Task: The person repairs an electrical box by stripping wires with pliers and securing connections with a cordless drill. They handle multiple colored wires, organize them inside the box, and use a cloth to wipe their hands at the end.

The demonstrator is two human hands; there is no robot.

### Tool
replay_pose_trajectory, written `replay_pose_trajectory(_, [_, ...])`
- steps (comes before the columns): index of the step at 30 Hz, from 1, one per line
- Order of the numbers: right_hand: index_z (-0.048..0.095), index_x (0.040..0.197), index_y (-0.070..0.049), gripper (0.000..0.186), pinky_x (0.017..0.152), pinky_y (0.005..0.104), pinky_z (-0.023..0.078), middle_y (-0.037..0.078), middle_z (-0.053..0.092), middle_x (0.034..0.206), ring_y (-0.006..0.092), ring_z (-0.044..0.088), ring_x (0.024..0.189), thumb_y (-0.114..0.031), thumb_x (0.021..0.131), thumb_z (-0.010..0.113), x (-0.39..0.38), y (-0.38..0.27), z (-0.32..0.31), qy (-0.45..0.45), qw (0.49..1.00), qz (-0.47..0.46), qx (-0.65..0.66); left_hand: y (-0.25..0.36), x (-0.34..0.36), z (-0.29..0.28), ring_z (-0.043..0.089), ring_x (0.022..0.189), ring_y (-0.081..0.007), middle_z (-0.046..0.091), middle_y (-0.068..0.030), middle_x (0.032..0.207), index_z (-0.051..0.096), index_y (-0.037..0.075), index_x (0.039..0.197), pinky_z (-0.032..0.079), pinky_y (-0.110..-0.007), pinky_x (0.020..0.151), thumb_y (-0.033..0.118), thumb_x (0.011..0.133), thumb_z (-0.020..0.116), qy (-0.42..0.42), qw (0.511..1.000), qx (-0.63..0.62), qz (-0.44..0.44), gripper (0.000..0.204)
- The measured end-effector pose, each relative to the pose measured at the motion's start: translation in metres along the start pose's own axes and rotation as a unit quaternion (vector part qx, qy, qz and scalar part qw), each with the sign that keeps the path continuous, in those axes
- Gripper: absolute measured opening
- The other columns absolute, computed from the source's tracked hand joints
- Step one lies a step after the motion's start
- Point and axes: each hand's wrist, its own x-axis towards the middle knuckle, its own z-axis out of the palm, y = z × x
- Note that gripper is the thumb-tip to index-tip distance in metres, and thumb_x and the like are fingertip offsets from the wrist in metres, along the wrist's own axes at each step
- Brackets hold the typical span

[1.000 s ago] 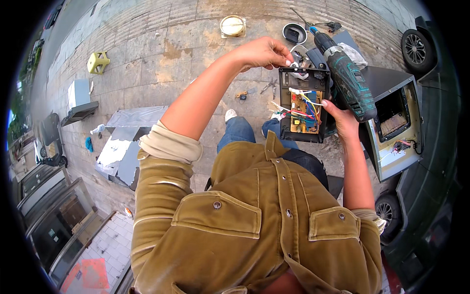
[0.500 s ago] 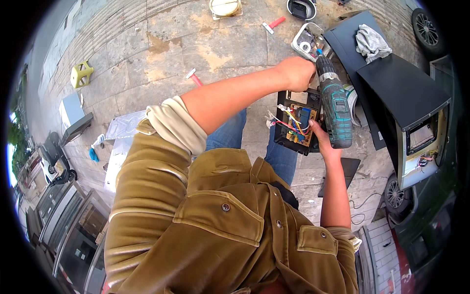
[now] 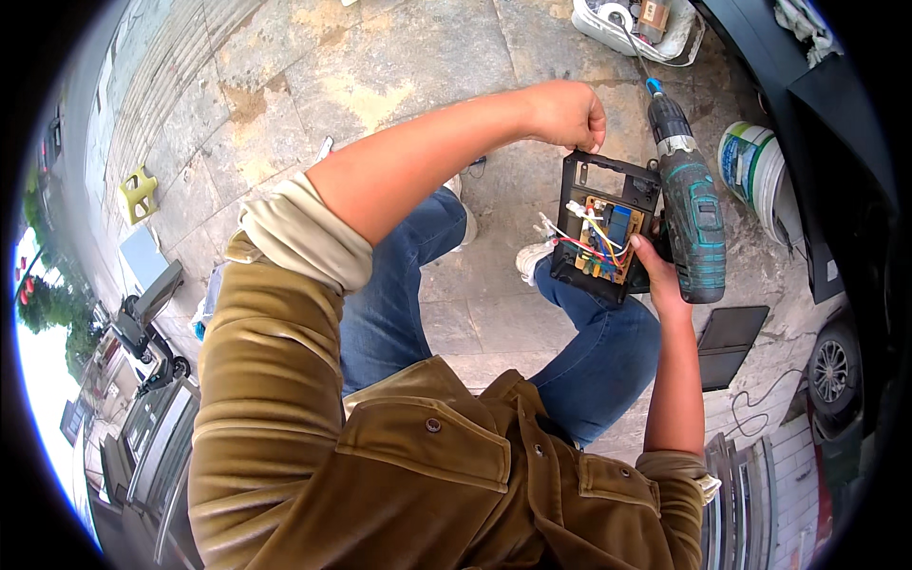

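My right hand (image 3: 664,275) comes in from the lower right. Its thumb lies on the edge of a black plastic panel frame (image 3: 570,204) that carries a circuit board (image 3: 605,237) with red, yellow, blue and white wires. A teal and black cordless drill (image 3: 697,214) with a long bit rests against the same hand, pointing away; its handle and my other fingers are hidden beneath. My left hand (image 3: 567,114) reaches across to the far edge of the frame with its fingers pinched together. Whatever they hold, if anything, is too small to make out.
A white plastic tub (image 3: 655,47) with loose parts stands beyond the drill bit. To the right are a tipped white-green bucket (image 3: 760,176), dark metal panels (image 3: 845,104), a flat black sheet (image 3: 731,347) and a cable (image 3: 755,418). A yellow stool (image 3: 140,195) stands far left.
The head view has shifted, showing more of my legs. My left hand has moved from beside the drill chuck to the frame's far edge. Drill and frame stay together at my right hand.
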Motion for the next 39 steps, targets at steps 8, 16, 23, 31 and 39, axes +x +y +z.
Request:
replay_pose_trajectory(8, [0.062, 0.106, -0.001, 0.036, 0.077, 0.0309, 0.049, 0.005, 0.065, 0.095, 0.0146, 0.059, 0.084, -0.01, 0.076, 0.08, 0.056, 0.115, 0.014, 0.068, 0.998, -0.013, 0.006, -0.064, 0.115, 0.025, 0.064, 0.078, -0.0148, 0.069, -0.0055, 0.084, 0.07, 0.003, 0.094, 0.051, -0.029, 0.071, 0.009, 0.074, 0.069, -0.027, 0.984, 0.148, 0.092, 0.021])
replay_pose_trajectory(16, [0.061, 0.103, -0.005, 0.033, 0.083, 0.0283, 0.046, 0.001, 0.06, 0.096, 0.0127, 0.057, 0.089, -0.008, 0.076, 0.079, 0.067, 0.129, 0.023, 0.115, 0.989, 0.0, 0.094, -0.05, 0.16, -0.055, 0.064, 0.082, -0.0144, 0.07, -0.0036, 0.088, 0.07, 0.004, 0.102, 0.05, -0.027, 0.078, 0.011, 0.085, 0.061, 0.187, 0.958, 0.142, 0.166, 0.021])
replay_pose_trajectory(23, [0.056, 0.121, -0.004, 0.057, 0.096, 0.0317, 0.043, 0.007, 0.059, 0.117, 0.0174, 0.057, 0.106, -0.011, 0.071, 0.083, 0.048, 0.119, 0.017, 0.157, 0.969, 0.038, 0.187, -0.017, 0.198, -0.085, 0.068, 0.093, -0.0222, 0.071, -0.0116, 0.099, 0.072, 0.009, 0.102, 0.052, -0.033, 0.082, 0.01, 0.08, 0.066, 0.357, 0.888, 0.227, 0.181, 0.022])
replay_pose_trajectory(31, [0.06, 0.105, -0.005, 0.037, 0.083, 0.0295, 0.048, 0.002, 0.062, 0.098, 0.0124, 0.058, 0.09, -0.01, 0.075, 0.08, 0.054, 0.114, 0.025, 0.175, 0.965, 0.0, 0.197, -0.078, 0.2, -0.113, 0.066, 0.087, -0.0132, 0.069, -0.0066, 0.094, 0.066, -0.002, 0.103, 0.051, -0.027, 0.08, -0.001, 0.088, 0.057, 0.348, 0.909, 0.071, 0.218, 0.018])
replay_pose_trajectory(39, [0.061, 0.108, -0.003, 0.037, 0.083, 0.0294, 0.048, 0.002, 0.061, 0.101, 0.0119, 0.057, 0.091, -0.009, 0.076, 0.08, 0.056, 0.11, 0.03, 0.137, 0.965, -0.044, 0.221, -0.054, 0.164, -0.095, 0.062, 0.081, -0.0078, 0.068, -0.0011, 0.092, 0.068, 0.004, 0.101, 0.049, -0.023, 0.075, 0.019, 0.091, 0.064, 0.161, 0.965, 0.045, 0.203, 0.018])
